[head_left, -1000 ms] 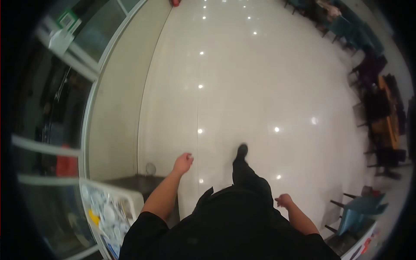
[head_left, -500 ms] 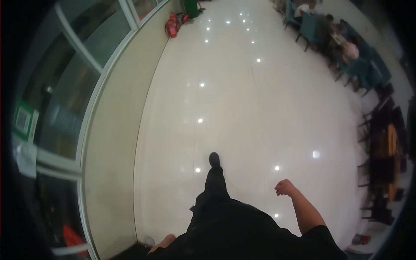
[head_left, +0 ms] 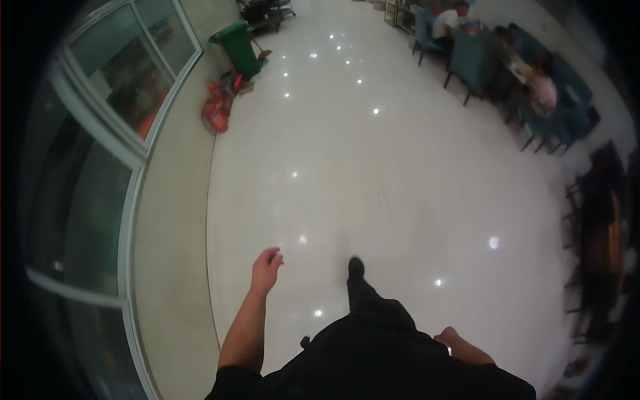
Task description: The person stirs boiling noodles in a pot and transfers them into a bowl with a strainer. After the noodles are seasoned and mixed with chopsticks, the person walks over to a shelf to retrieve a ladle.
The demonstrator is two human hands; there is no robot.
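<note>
My left hand (head_left: 267,268) swings forward over the shiny pale floor (head_left: 347,193), with nothing in it. Its fingers are loosely bent and a little apart. Low beside my right hip is my right hand (head_left: 449,337), mostly hidden by its own wrist and my dark clothing. A small bright spot shows beside it, and I cannot make out whether the fingers are curled. One black shoe (head_left: 357,268) is out in front of me on the floor.
Along the left runs a low wall (head_left: 170,233) under framed windows. Red fire extinguishers (head_left: 217,113) and a green bin (head_left: 238,50) stand against it farther on. At the right, people sit around a table on teal chairs (head_left: 470,60); a dark-chaired wooden table (head_left: 615,233) is nearer.
My left hand has swung forward into view, while my right hand has dropped back to my hip. The other foot leads now. The extinguishers and bin are closer.
</note>
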